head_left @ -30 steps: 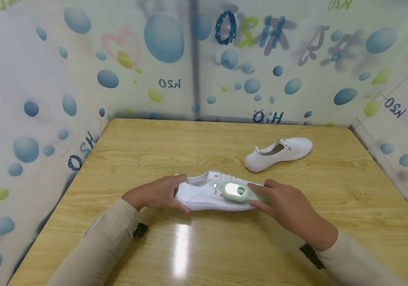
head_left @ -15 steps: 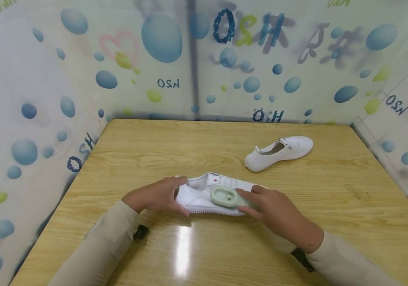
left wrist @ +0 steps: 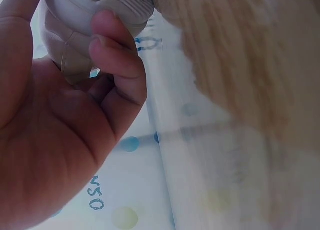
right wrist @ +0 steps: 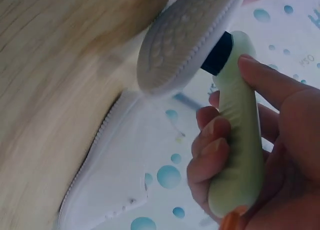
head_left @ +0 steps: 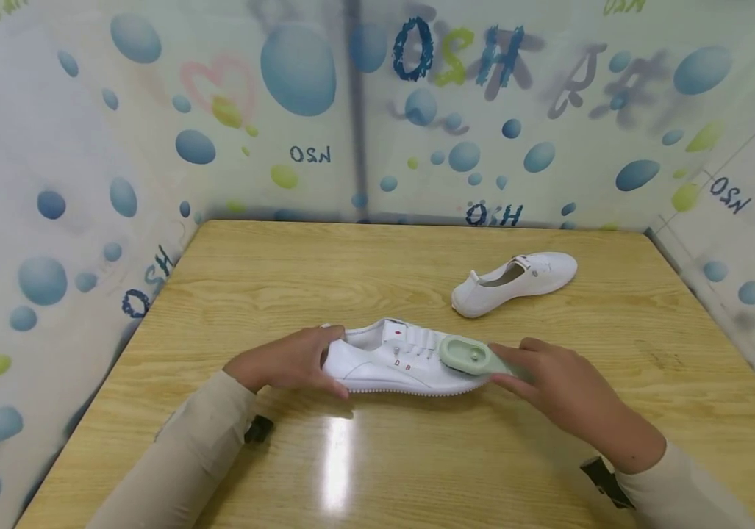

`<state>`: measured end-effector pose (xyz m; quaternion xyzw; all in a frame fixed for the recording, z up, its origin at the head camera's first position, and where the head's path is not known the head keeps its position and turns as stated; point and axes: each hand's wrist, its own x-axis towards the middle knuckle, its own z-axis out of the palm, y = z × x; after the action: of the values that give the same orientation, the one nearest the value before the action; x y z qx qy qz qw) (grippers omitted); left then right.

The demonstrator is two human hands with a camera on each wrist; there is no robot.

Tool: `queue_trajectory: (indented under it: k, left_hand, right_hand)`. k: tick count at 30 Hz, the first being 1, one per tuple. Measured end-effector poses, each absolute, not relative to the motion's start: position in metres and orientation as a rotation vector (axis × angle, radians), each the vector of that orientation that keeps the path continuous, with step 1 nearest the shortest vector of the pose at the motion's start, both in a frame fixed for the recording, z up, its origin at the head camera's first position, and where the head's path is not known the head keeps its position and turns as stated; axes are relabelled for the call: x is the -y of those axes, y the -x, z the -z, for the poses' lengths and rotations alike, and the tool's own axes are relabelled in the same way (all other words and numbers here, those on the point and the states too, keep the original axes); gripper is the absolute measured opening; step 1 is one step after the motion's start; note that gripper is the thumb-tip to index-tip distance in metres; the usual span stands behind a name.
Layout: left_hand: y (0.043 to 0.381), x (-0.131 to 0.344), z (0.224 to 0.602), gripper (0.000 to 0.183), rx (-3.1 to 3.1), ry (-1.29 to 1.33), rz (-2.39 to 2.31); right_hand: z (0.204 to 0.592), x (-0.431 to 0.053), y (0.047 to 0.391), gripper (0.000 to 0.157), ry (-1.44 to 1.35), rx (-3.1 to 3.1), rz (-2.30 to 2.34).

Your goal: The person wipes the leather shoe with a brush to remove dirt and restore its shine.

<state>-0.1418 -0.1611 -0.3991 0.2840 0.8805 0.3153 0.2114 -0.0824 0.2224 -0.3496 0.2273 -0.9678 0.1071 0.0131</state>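
Observation:
A white lace-up sneaker (head_left: 377,367) is held just off or on the table, toe to the right; I cannot tell whether its sole touches the wood. My left hand (head_left: 294,358) grips it by the heel, and in the left wrist view curled fingers (left wrist: 117,55) press against the heel end. My right hand (head_left: 565,386) holds a pale green scrub brush (head_left: 466,355) by its handle, fingers wrapped round it. In the right wrist view the brush's dark bristles (right wrist: 218,55) meet the toe area of the shoe, whose textured sole (right wrist: 172,47) shows.
A second white shoe (head_left: 516,283) lies farther back on the wooden table (head_left: 298,272), right of the middle. Behind the table's back edge hangs a pale curtain-like wall (head_left: 377,176) printed with blue and green bubbles.
The brush first slid left along the shoe toward the laces, then right toward the toe, uncovering the small red marks on the side. The left hand has stayed at the heel.

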Motion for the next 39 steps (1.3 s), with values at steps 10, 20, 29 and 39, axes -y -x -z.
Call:
queue_trajectory:
  k: [10, 20, 29, 39]
  left_hand:
    - [0.143, 0.159, 0.401, 0.06, -2.458, -0.791, -0.866]
    - [0.145, 0.157, 0.402, 0.059, -2.445, -0.761, -0.892]
    - [0.144, 0.158, 0.401, 0.056, -2.469, -0.785, -0.873]
    - [0.133, 0.146, 0.396, 0.058, -2.79, -0.847, -0.602]
  right_hand:
    - [0.353, -0.228, 0.094, 0.045, -0.67, 3.04, -0.361]
    - [0.356, -0.224, 0.106, 0.046, -0.692, 3.095, -0.443]
    - [0.353, -0.229, 0.101, 0.049, -0.783, 3.157, -0.702]
    - [0.363, -0.231, 0.102, 0.046, -0.592, 3.05, -0.379]
